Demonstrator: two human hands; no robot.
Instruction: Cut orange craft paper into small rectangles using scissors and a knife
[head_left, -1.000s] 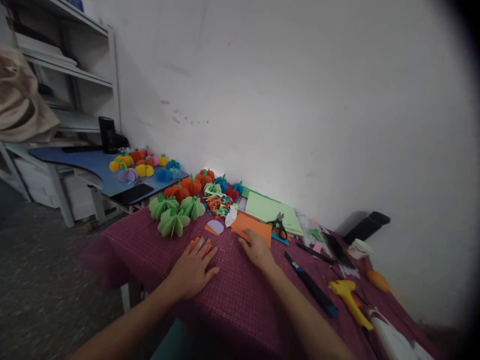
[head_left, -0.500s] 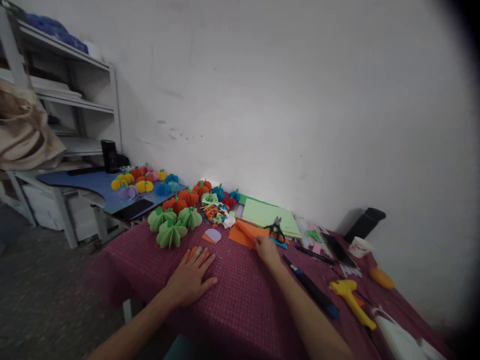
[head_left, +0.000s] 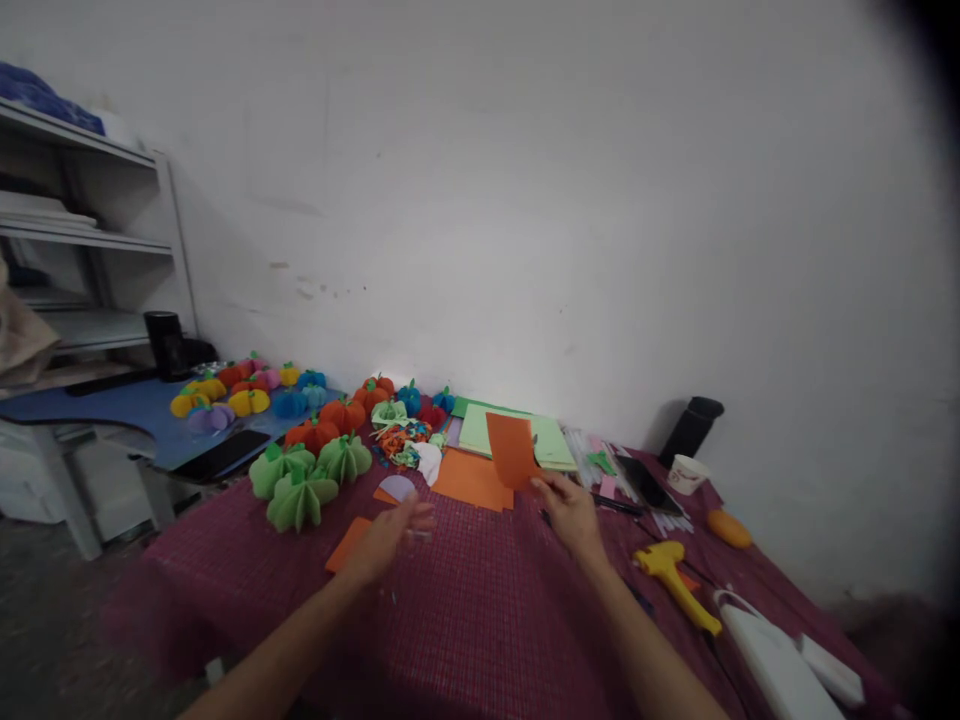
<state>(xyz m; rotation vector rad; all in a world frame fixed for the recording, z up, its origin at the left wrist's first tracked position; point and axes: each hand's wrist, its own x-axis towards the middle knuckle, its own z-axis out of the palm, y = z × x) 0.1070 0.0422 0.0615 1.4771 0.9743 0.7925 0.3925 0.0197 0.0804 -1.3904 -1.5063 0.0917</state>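
Observation:
Between the fingers of my right hand (head_left: 566, 508) is an orange sheet of paper (head_left: 513, 448), raised nearly upright above the table. More orange paper (head_left: 469, 480) lies flat just behind it. My left hand (head_left: 394, 535) hovers over the cloth, slightly blurred, its fingers apart and nothing visible in them. Beside that hand rests a small folded orange piece (head_left: 348, 545). A purple half-round template (head_left: 397, 488) lies a little beyond it on orange paper. Green paper pumpkins (head_left: 301, 497) stand to the left. The scissors are mostly hidden behind the raised sheet.
Paper scraps (head_left: 405, 440) form a heap near the wall, beside light green sheets (head_left: 476, 428). On the right are a yellow glue gun (head_left: 679, 585), a phone (head_left: 649, 487), a paper cup (head_left: 686, 474) and a white device (head_left: 776, 655). A blue table (head_left: 150, 410) adjoins at left.
My right hand has lifted the orange sheet off the stack, upright. My left hand has come off the small orange piece and moved right. The view has turned slightly right.

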